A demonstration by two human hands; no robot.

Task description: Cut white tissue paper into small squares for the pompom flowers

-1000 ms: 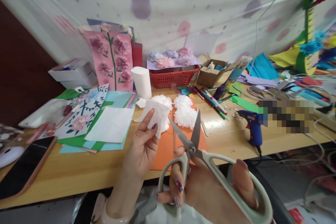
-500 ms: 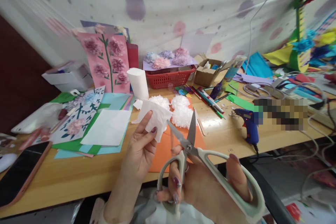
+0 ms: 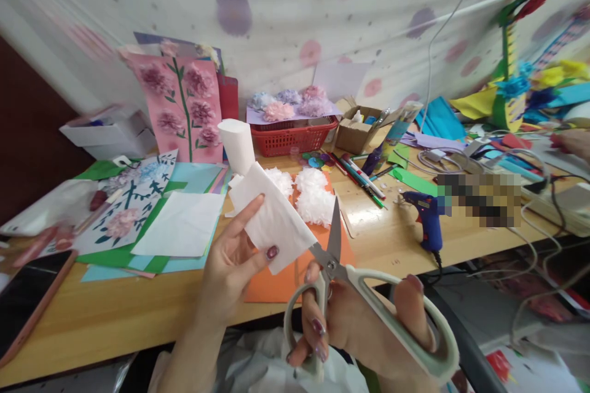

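Observation:
My left hand (image 3: 235,261) pinches a folded piece of white tissue paper (image 3: 271,218) between thumb and fingers, held above the table's front edge. My right hand (image 3: 364,331) grips large grey-handled scissors (image 3: 350,285), fingers through the loops. The blades are apart, and the paper's lower right edge lies against the left blade. Under both hands an orange sheet (image 3: 295,270) lies on the wooden table (image 3: 115,313). Two or three fluffy white tissue flowers (image 3: 313,196) rest on the table just beyond the paper.
A white sheet on green and blue card (image 3: 179,233) lies to the left, a phone (image 3: 27,301) at far left. Behind stand a tissue roll (image 3: 236,146), a red basket (image 3: 295,135), a pink flower card (image 3: 177,104), pens (image 3: 359,175) and a blue glue gun (image 3: 426,221).
The left hand has turned and lifted the tissue paper so its edge now meets the scissor blades. The scissors have shifted slightly right and down with the blades still apart.

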